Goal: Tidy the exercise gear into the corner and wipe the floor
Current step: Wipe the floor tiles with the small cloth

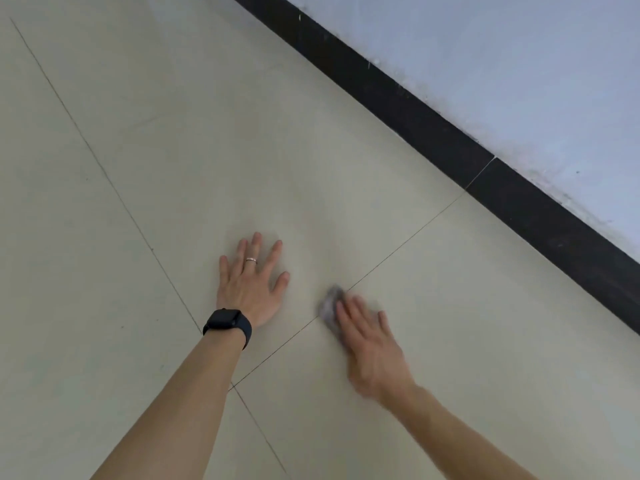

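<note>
My left hand (251,282) lies flat on the beige tiled floor (145,161), fingers spread, with a ring and a black watch on the wrist. To its right, my right hand (370,344) presses a small grey cloth (330,308) onto the floor at a tile joint. The right hand and the cloth are blurred. Most of the cloth is hidden under the fingers. No exercise gear is in view.
A black skirting board (433,119) runs diagonally from the top middle to the right edge, with a pale blue-white wall (519,57) above it. Thin grout lines cross the floor tiles.
</note>
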### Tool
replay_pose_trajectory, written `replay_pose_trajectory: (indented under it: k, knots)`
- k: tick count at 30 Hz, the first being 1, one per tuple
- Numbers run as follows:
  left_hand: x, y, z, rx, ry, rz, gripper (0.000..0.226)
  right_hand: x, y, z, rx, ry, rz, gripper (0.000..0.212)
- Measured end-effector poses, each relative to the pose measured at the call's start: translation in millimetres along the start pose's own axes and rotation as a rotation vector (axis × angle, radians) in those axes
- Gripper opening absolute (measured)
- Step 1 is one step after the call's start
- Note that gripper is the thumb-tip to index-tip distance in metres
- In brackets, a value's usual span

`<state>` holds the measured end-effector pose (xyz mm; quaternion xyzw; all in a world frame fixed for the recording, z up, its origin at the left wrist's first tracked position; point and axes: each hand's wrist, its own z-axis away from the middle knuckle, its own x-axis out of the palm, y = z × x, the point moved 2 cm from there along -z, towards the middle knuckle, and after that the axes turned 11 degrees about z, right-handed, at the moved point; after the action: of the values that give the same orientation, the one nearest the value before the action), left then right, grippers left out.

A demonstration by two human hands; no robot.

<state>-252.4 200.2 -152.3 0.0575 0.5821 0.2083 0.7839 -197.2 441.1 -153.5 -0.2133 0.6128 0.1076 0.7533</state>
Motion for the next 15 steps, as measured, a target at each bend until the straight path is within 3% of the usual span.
replay_pose_trajectory:
  k: [2, 4, 6, 8, 11, 13, 15]
  knots:
    - [1, -5, -18, -0.009, 0.017, 0.007, 0.065, 11, -19, 9, -0.331, 0.019, 0.096, 0.079]
    - [2, -7, -26, -0.003, 0.074, 0.026, 0.065, 12, 10, -13, -0.336, 0.047, 0.114, 0.074]
    - [3, -8, -29, -0.012, 0.123, 0.018, 0.065, -3, 58, -43, -0.052, 0.095, 0.132, 0.073]
    - [6, -9, -29, -0.011, 0.124, 0.012, 0.065, -20, 114, -65, 0.359, 0.049, 0.145, 0.081]
    - [6, -10, -32, -0.008, 0.148, 0.019, 0.066, -56, 169, -90, 0.923, 0.039, -0.016, 0.082]
    - [6, -11, -33, -0.011, 0.13, 0.033, 0.066, -65, 181, -108, 1.063, -0.002, -0.074, 0.082]
    - [6, -10, -32, -0.017, 0.12, 0.039, 0.066, -64, 170, -128, 1.034, -0.047, -0.074, 0.081]
